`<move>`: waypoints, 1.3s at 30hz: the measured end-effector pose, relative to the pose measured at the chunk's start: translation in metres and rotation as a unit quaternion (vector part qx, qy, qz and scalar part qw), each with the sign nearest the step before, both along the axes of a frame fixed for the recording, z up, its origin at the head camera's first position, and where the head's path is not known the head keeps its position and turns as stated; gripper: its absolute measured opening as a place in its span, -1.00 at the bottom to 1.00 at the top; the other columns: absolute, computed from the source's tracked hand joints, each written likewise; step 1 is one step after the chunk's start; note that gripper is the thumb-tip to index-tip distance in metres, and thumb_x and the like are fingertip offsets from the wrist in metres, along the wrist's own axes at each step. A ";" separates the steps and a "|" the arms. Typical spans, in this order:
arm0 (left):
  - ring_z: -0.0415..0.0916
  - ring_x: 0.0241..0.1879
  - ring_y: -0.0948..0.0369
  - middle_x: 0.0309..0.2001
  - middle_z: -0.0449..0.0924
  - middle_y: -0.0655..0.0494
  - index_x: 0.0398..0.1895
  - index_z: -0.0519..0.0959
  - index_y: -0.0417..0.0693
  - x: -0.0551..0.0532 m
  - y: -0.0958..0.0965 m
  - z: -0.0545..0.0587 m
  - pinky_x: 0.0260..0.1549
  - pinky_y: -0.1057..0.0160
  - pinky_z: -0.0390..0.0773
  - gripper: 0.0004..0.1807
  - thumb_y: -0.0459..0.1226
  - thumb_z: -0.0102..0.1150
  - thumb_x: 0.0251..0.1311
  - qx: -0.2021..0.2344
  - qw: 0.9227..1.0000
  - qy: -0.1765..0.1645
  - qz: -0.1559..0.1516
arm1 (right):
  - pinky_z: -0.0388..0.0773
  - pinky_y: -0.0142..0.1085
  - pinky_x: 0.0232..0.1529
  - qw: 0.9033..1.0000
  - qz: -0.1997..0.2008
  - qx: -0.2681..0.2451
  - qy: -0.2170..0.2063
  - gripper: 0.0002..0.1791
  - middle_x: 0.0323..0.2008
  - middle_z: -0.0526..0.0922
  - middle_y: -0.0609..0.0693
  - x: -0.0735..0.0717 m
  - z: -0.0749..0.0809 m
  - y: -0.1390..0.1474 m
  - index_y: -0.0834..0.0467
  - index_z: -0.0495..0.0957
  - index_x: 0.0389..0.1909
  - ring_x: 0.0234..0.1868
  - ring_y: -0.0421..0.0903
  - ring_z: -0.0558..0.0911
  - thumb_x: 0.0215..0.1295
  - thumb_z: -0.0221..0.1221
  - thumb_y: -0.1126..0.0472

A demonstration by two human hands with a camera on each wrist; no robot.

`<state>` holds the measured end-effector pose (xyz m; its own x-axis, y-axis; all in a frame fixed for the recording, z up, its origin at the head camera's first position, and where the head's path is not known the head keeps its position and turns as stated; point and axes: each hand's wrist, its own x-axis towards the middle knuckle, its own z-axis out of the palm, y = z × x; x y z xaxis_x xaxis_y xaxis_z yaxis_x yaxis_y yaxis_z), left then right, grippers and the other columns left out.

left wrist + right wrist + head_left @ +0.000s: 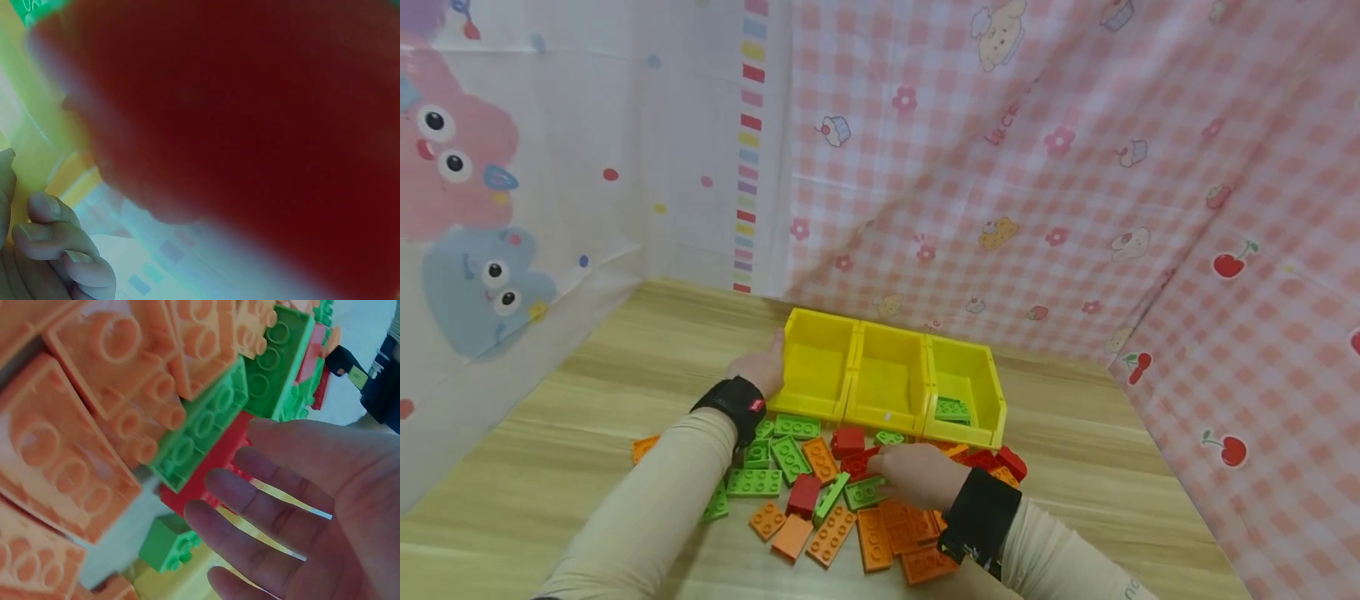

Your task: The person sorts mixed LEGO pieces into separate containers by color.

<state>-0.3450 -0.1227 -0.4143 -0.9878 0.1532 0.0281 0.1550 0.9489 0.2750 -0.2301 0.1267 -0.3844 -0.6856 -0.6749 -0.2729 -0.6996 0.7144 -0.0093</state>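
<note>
My left hand (762, 367) lies against the outer left side of a yellow three-section bin (848, 367). In the left wrist view its fingers (53, 234) curl loosely beside the yellow wall; a large blurred red shape (219, 112) fills most of that view. Over the brick pile, my right hand (917, 473) reaches with fingers spread and fairly straight. Its fingertips (215, 478) are right at a red toy brick (209, 465), partly hidden under them. A green brick (203, 422) lies alongside that red one, with orange bricks (62, 456) farther left.
Several green, orange and red bricks lie loose in front of the bin, such as a green one (755, 482) and an orange one (831, 536). Green bricks (952, 409) sit in the bin's right section. Patterned cloth (925, 167) hangs behind the wood-patterned surface (1075, 467).
</note>
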 end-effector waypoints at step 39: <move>0.28 -0.77 0.11 -0.75 0.32 0.02 0.42 -0.07 -0.32 -0.001 -0.001 -0.003 -0.73 0.16 0.29 -0.25 -0.38 0.01 0.21 0.002 1.000 0.012 -0.010 | 0.31 -0.43 -0.60 0.990 -0.009 -0.002 0.139 -0.75 -0.55 0.40 -0.19 -0.003 -0.008 0.015 0.04 0.52 -0.35 -0.58 -0.27 0.35 -0.04 0.36 0.14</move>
